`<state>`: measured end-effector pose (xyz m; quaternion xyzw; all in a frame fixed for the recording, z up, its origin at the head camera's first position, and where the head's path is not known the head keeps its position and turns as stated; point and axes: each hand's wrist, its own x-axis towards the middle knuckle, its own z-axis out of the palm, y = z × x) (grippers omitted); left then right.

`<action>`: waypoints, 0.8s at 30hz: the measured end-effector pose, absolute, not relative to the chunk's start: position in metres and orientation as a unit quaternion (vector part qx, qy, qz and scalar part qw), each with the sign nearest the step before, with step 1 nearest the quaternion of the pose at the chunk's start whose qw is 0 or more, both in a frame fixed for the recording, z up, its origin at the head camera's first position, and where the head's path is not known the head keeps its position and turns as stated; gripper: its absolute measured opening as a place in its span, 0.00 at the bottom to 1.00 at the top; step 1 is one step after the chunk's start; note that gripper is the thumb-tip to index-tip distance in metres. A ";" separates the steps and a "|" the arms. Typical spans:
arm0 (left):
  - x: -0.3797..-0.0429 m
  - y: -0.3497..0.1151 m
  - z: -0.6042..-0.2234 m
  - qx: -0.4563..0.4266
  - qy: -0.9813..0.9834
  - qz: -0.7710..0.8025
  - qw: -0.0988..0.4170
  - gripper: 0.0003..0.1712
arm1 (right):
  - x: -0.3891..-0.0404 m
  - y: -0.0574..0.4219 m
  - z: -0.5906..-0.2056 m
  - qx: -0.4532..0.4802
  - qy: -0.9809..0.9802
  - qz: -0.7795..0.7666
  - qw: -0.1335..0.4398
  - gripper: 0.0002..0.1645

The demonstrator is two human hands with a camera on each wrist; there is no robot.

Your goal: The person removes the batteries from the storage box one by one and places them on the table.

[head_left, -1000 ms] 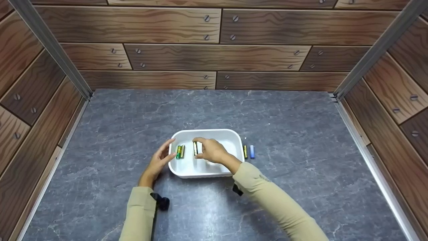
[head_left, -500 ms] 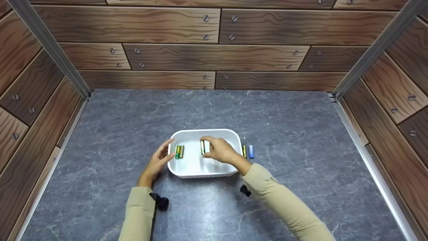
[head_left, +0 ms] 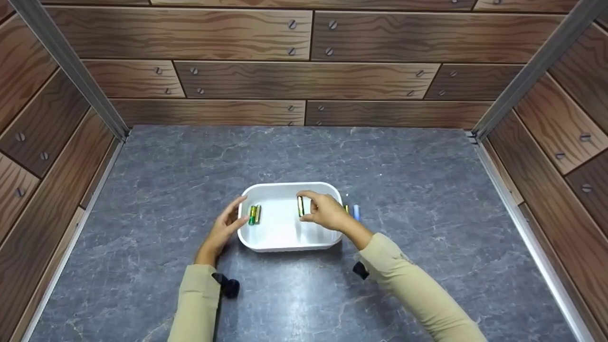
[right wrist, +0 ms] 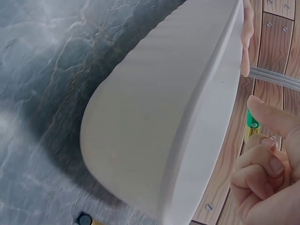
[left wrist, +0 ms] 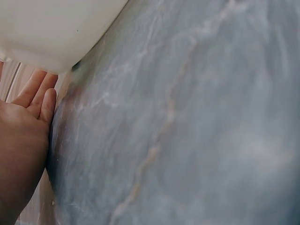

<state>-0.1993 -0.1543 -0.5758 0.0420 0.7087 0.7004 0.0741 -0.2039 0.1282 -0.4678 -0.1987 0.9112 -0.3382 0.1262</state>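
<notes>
A white rectangular tub (head_left: 289, 247) stands on the table in the head view. My right hand (head_left: 327, 212) pinches a battery (head_left: 300, 207) by its two ends, thumb at one and index finger at the other, over the tub's right half. In the right wrist view the battery's green end (right wrist: 253, 118) shows under the thumb. My left hand (head_left: 225, 228) rests at the tub's left rim, thumb and fingers spread, holding nothing else; its fingers (left wrist: 40, 96) lie under the tub's edge in the left wrist view. Inside the tub, a green-and-gold battery (head_left: 252, 216) lies beside another battery (head_left: 258, 214).
Just beyond the tub's right wall lie a yellow battery (head_left: 346, 209), partly hidden by the right hand, and a blue cylinder like a battery (head_left: 356, 212). Wood-patterned walls (head_left: 304, 80) with metal corner posts (head_left: 536, 71) enclose the grey marbled table (head_left: 190, 161).
My right hand has moved rightward across the tub with the battery pinched in it, from near the two lying batteries toward the right wall. My left hand has stayed in place.
</notes>
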 end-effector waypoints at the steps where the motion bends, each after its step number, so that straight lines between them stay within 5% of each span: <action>1: -0.199 -0.154 -0.576 0.040 0.708 0.701 0.075 0.34 | -0.203 0.130 -0.467 -0.201 0.910 -0.342 0.125 0.35; 24: -0.200 -0.155 -0.575 0.034 0.707 0.701 0.090 0.34 | -0.200 0.172 -0.467 -0.194 0.907 -0.358 0.108 0.34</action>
